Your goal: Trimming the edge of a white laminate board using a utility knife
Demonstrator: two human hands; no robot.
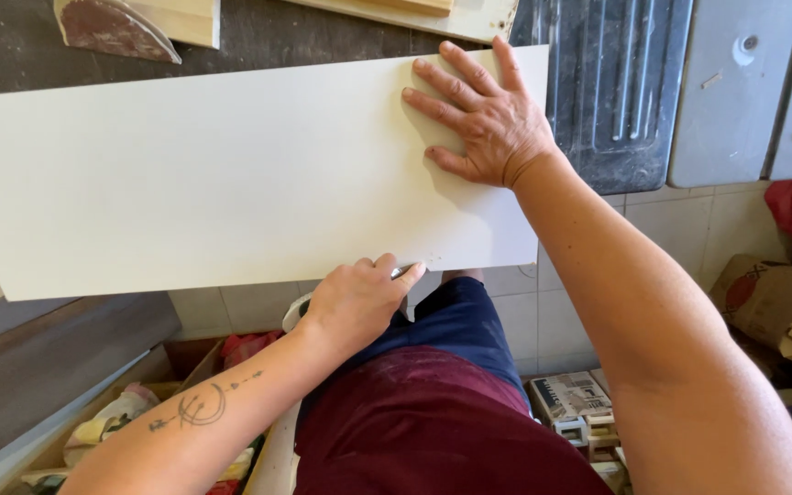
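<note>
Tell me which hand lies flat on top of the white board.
The right hand, fingers spread, palm down on the white board near its far right corner. The left hand is curled at the near edge instead.

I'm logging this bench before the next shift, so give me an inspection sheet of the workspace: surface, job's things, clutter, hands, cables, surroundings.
Surface: dark worn benchtop, mostly covered by the panel.
Job's things: large flat cream rectangular panel lying across the bench, its near edge overhanging.
Clutter: pale wooden block with a reddish sanding pad at the far edge; light wooden board beyond the panel.
Hands: right hand flat, fingers spread on the panel's far right corner; left hand closed on a small metal-tipped tool at the near edge.
Cables: nothing seen.
Surroundings: tiled floor, cardboard boxes, open crate of rags, grey ribbed panel.
</note>
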